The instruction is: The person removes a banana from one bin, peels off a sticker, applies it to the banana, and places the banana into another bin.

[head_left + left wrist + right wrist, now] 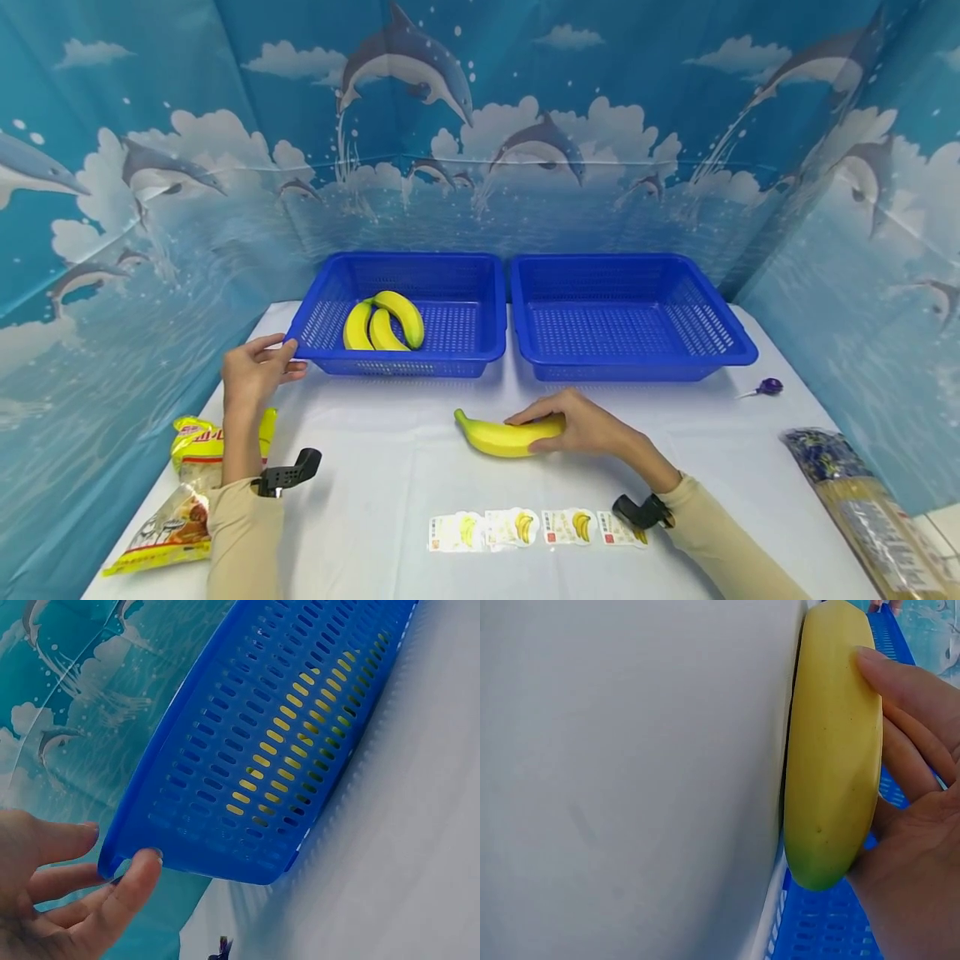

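My left hand (257, 373) pinches the front left corner of the left blue basket (420, 367), thumb and fingers at its rim. In the left wrist view, yellow shows through the slots of the basket wall (217, 742). Several yellow bananas (405, 317) lie inside that basket, toward its left end. With thumb and fingers on either side, my right hand (592, 427) grips a single banana (495, 437) low over the white table, its green-tipped stem pointing left. The right wrist view shows this banana (832, 750) close up, the thumb pressed on its side.
A second blue basket (637, 371) stands to the right, holding nothing visible. Several banana-picture cards (512, 527) lie in a row at the front. A yellow snack bag (176, 517) lies at left; a purple lollipop (768, 387) and a long clear package (862, 508) at right. Dolphin-print curtains (480, 208) enclose the table.
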